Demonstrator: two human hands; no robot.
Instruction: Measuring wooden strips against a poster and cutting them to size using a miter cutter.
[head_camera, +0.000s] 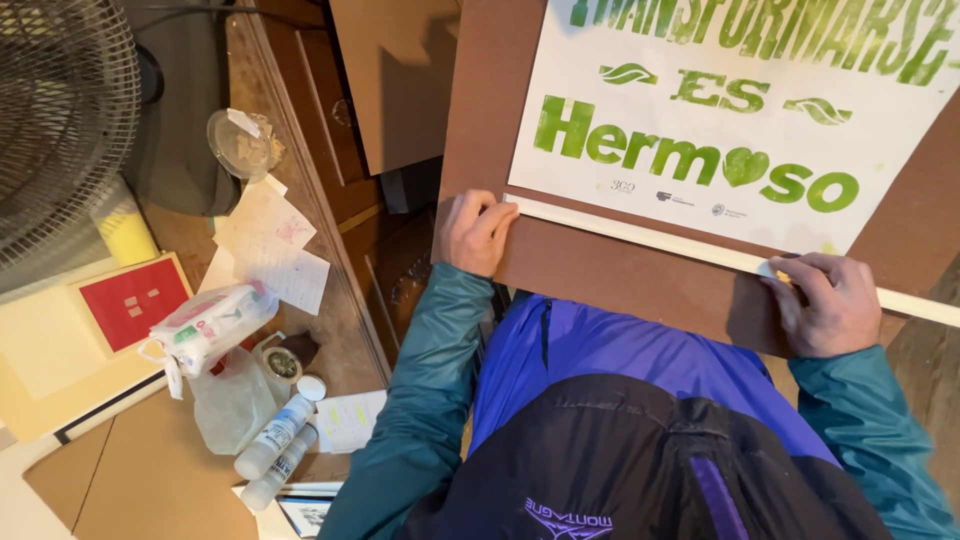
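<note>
- The cream tape strip (640, 232) runs along the lower edge of the white poster with green lettering (730, 110), where the paper meets the brown board (620, 280) beneath it; it lies slanted across the board from my left hand to past my right.
- My left hand (475, 232) is curled closed over the near left corner of the board, fingers folded onto the strip's end just beside the poster's corner. I judge this pins the end flat and steadies the board.
- My right hand (828, 303) presses down on the strip further along, fingertips bent over what looks like a bit of the tape by the poster's lower right corner; whether I am pinching it or only pressing, I cannot tell. Beyond this hand the strip carries on to the board's right edge.
- The board leans against my chest, over my blue and teal jacket (600, 350), which keeps it close for both hands.
- On the wooden table to my left, well apart from the board: two small white bottles (275, 440) lying on their sides, a wipes pack (205, 325), a roll of tape (283, 362), loose paper notes (270, 245), a red card (132, 300) and a fan (60, 110) at the far corner.
</note>
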